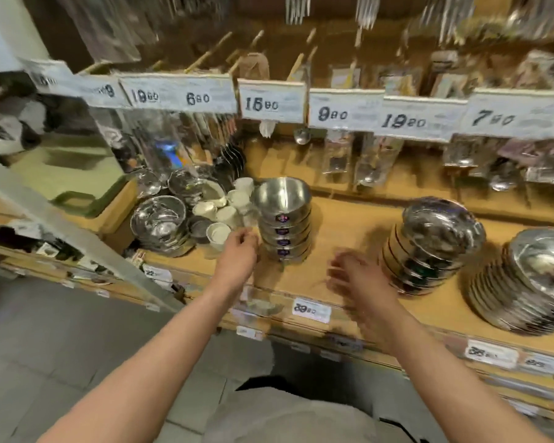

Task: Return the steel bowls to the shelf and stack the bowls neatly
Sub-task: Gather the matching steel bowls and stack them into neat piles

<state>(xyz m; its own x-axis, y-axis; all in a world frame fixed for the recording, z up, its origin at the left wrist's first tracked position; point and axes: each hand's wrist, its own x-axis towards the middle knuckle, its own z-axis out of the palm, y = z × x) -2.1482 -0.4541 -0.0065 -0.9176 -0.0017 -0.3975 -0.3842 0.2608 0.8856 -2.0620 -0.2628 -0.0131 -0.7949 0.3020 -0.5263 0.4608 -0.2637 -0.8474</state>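
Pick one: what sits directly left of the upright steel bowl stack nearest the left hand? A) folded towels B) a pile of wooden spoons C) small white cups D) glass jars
C: a cluster of small white cups stands on the shelf right beside the steel bowl stack, just above the left hand.

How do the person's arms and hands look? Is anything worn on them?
Both forearms are bare: no sleeves show. No watch, bracelet or glove shows on the left hand. The right hand is blurred, so rings cannot be judged there; its wrist looks bare too.
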